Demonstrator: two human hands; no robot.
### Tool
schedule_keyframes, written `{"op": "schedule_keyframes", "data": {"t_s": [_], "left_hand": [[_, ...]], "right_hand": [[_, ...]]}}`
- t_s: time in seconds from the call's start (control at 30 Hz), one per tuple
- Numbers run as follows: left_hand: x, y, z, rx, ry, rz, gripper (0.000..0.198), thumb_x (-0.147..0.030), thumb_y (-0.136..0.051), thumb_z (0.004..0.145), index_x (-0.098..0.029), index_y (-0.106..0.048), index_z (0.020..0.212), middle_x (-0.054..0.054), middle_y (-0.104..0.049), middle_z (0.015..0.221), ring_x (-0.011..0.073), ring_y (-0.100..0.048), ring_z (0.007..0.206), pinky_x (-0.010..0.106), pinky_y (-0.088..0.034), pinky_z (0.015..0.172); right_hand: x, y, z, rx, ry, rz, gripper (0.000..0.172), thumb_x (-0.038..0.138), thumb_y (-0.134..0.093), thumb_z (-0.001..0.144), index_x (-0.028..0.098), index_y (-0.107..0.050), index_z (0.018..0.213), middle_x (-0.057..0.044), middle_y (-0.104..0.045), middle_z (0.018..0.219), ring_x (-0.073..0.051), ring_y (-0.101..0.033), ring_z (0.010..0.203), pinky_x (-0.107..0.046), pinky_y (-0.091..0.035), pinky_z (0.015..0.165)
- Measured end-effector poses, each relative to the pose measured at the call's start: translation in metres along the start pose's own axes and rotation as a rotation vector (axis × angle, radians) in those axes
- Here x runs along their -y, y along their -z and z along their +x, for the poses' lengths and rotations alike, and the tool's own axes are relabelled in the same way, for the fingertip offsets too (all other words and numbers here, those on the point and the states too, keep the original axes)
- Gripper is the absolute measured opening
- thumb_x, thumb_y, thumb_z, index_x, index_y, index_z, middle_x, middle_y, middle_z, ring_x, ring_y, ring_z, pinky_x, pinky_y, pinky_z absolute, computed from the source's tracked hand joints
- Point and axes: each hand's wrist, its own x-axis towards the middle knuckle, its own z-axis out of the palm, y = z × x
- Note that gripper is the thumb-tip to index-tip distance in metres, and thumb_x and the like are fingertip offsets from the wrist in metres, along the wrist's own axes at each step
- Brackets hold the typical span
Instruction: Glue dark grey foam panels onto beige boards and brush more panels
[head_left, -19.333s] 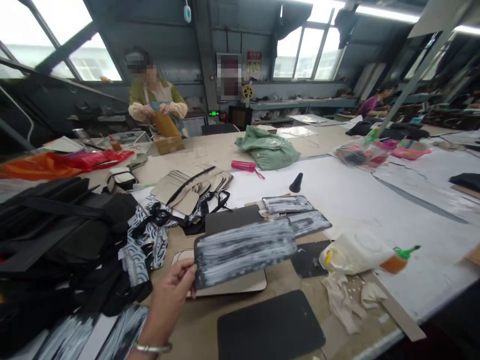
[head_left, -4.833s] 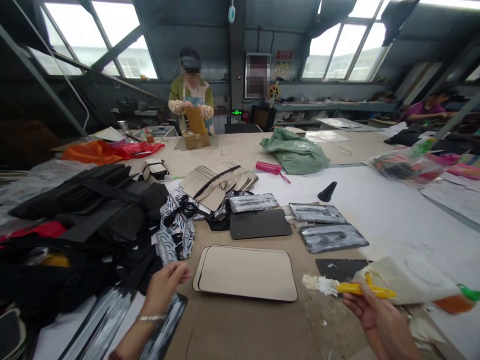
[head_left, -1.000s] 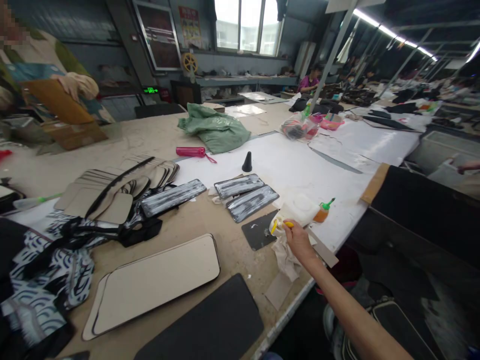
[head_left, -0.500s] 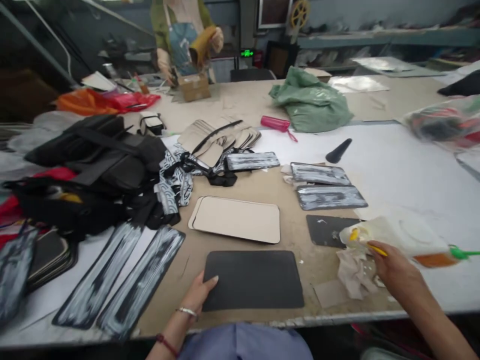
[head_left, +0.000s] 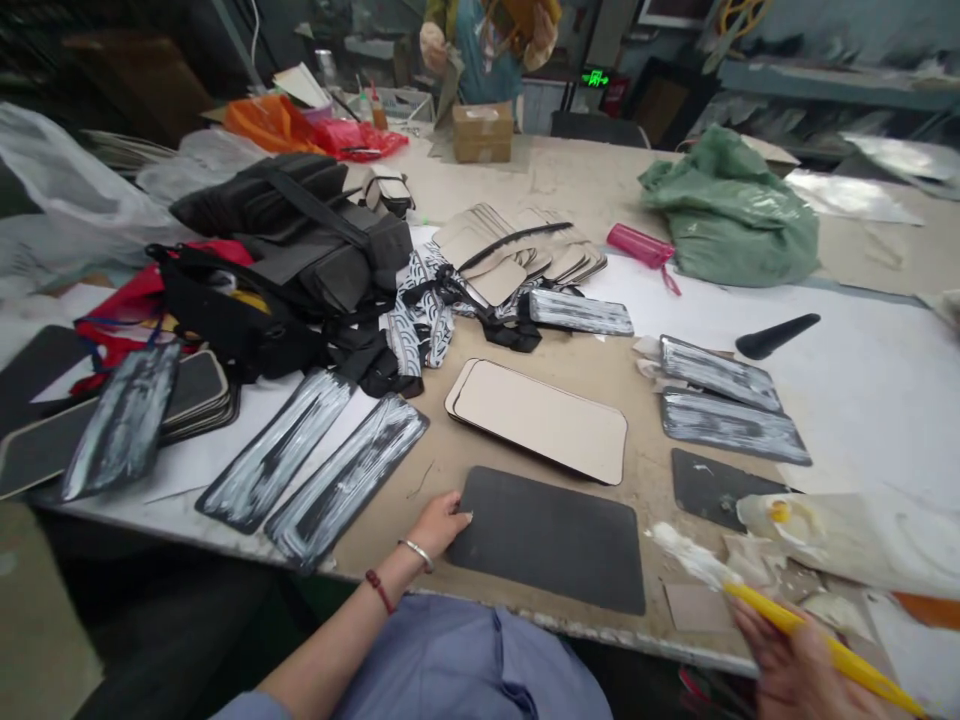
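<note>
A dark grey rectangular panel (head_left: 551,540) lies flat near the table's front edge. My left hand (head_left: 439,525) grips its left end, thumb on top. At the lower right, my right hand (head_left: 795,650) is closed round a yellow-handled brush (head_left: 787,615), whose bristles are loaded with white paste, just right of the panel. Behind the panel sit stacked beige panels (head_left: 547,415). A translucent container (head_left: 847,535) lies on its side beyond the brush, its opening facing left, beside a small dark piece (head_left: 720,485).
White-smeared dark strips lie at the left (head_left: 349,480) and right (head_left: 735,420). Black bags (head_left: 300,230) are heaped at the back left. A green plastic bag (head_left: 739,215), a pink pouch (head_left: 641,245) and a black tapered object (head_left: 776,337) are farther back. Across the table stands a person (head_left: 487,50).
The yellow brush has come out of the container's opening, its white-covered bristles now showing. My right hand has moved down towards the panel. The camera view has turned left.
</note>
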Motion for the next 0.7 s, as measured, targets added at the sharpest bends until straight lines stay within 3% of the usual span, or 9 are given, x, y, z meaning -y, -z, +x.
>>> {"op": "schedule_keyframes", "data": {"t_s": [0.1, 0.17, 0.3, 0.4, 0.5, 0.7], "left_hand": [[0.000, 0.003, 0.002, 0.052, 0.021, -0.011, 0.017, -0.013, -0.065, 0.052, -0.012, -0.061, 0.069, 0.005, -0.069, 0.070, 0.0204, -0.063, 0.073, 0.030, -0.049, 0.069], [-0.002, 0.006, 0.003, 0.093, 0.034, -0.017, 0.019, -0.012, -0.065, 0.051, -0.012, -0.062, 0.069, 0.005, -0.069, 0.070, 0.0205, -0.063, 0.072, 0.030, -0.049, 0.069], [-0.005, 0.010, 0.004, 0.147, 0.052, -0.028, 0.022, -0.006, -0.063, 0.046, -0.013, -0.063, 0.067, 0.003, -0.069, 0.069, 0.0202, -0.063, 0.072, 0.030, -0.048, 0.071], [-0.004, 0.012, 0.005, 0.155, 0.060, -0.036, 0.023, -0.004, -0.061, 0.046, -0.013, -0.063, 0.066, 0.004, -0.069, 0.069, 0.0202, -0.063, 0.072, 0.031, -0.048, 0.074], [-0.002, 0.013, 0.007, 0.153, 0.076, -0.039, 0.019, -0.004, -0.059, 0.046, -0.013, -0.062, 0.063, 0.004, -0.069, 0.066, 0.0212, -0.064, 0.073, 0.032, -0.048, 0.074], [0.001, 0.014, 0.007, 0.169, 0.096, -0.035, 0.016, -0.008, -0.058, 0.048, -0.014, -0.061, 0.062, 0.003, -0.069, 0.064, 0.0226, -0.064, 0.078, 0.032, -0.048, 0.074]], "right_hand": [[0.004, -0.078, -0.055, 0.187, -0.219, 0.118, 0.038, 0.046, -0.064, 0.067, 0.015, -0.058, 0.088, -0.007, -0.067, 0.079, -0.021, -0.064, 0.071, -0.039, -0.055, 0.067], [0.005, -0.121, -0.082, 0.250, -0.280, 0.152, 0.042, 0.048, -0.065, 0.066, 0.014, -0.057, 0.090, -0.006, -0.067, 0.079, -0.020, -0.065, 0.071, -0.036, -0.055, 0.067], [-0.007, -0.167, -0.106, 0.329, -0.307, 0.157, 0.044, 0.050, -0.064, 0.068, 0.013, -0.056, 0.090, -0.006, -0.067, 0.079, -0.019, -0.065, 0.071, -0.033, -0.056, 0.068], [-0.019, -0.176, -0.111, 0.336, -0.289, 0.131, 0.044, 0.049, -0.063, 0.068, 0.013, -0.056, 0.091, -0.005, -0.067, 0.079, -0.018, -0.065, 0.070, -0.033, -0.056, 0.067], [-0.026, -0.173, -0.109, 0.288, -0.252, 0.082, 0.043, 0.049, -0.062, 0.069, 0.013, -0.055, 0.091, -0.004, -0.067, 0.078, -0.019, -0.065, 0.069, -0.033, -0.056, 0.067], [-0.031, -0.121, -0.077, 0.068, -0.128, -0.079, 0.045, 0.051, -0.058, 0.071, 0.012, -0.055, 0.093, -0.005, -0.067, 0.078, -0.019, -0.065, 0.070, -0.035, -0.054, 0.070]]}}
